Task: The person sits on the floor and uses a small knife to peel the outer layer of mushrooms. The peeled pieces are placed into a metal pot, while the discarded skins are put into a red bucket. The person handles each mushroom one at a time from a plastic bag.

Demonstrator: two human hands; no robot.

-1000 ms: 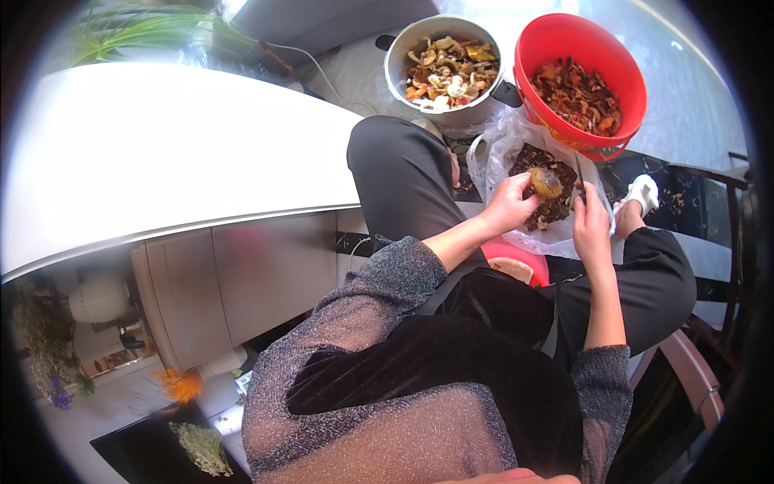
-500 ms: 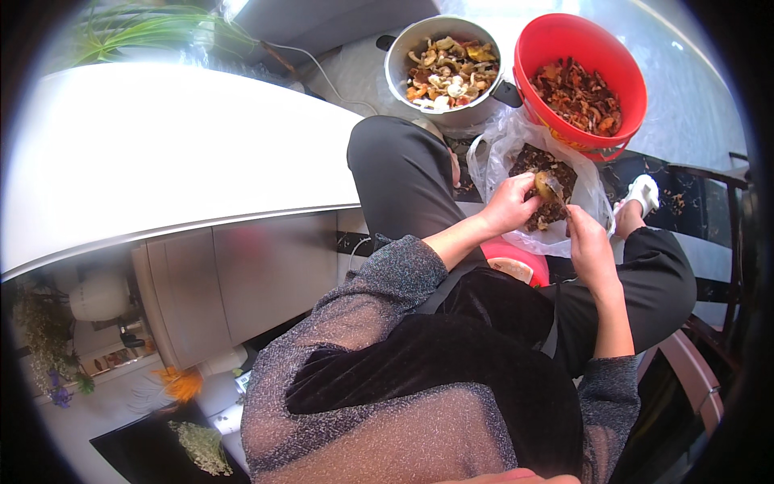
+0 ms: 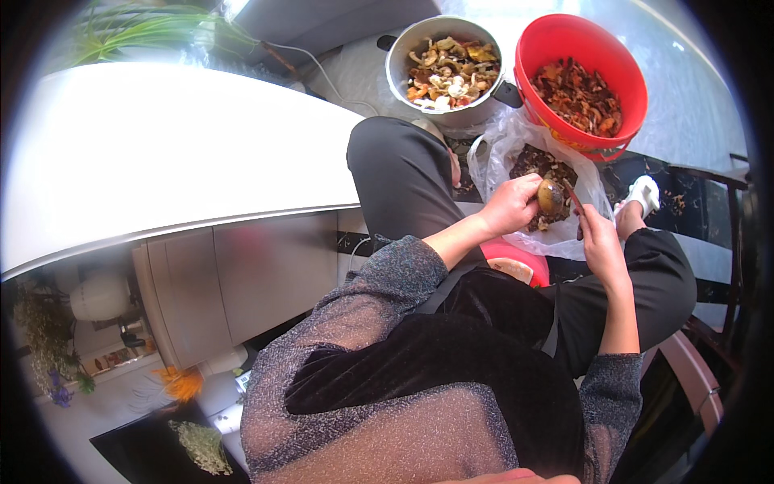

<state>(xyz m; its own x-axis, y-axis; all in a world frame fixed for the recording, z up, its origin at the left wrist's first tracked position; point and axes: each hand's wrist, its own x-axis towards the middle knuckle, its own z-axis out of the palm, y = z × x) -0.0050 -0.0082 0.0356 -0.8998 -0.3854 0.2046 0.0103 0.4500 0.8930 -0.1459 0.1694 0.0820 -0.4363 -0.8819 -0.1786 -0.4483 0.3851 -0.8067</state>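
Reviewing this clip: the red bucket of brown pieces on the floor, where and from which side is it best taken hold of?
Probably by the rim of the red bucket, on its near side facing the person. The round open top leaves the lip bare all around, while the metal pot crowds its left and the clear plastic bag lies against its lower edge.

Pot (image 3: 448, 71) left of bowl (image 3: 582, 81) (touching).

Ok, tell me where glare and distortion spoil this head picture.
Head view: the white countertop is blown out by glare, its straight edge bowed by the fisheye; a dark rim vignettes the corners; the left hand and its round brown mushroom stay fairly sharp.
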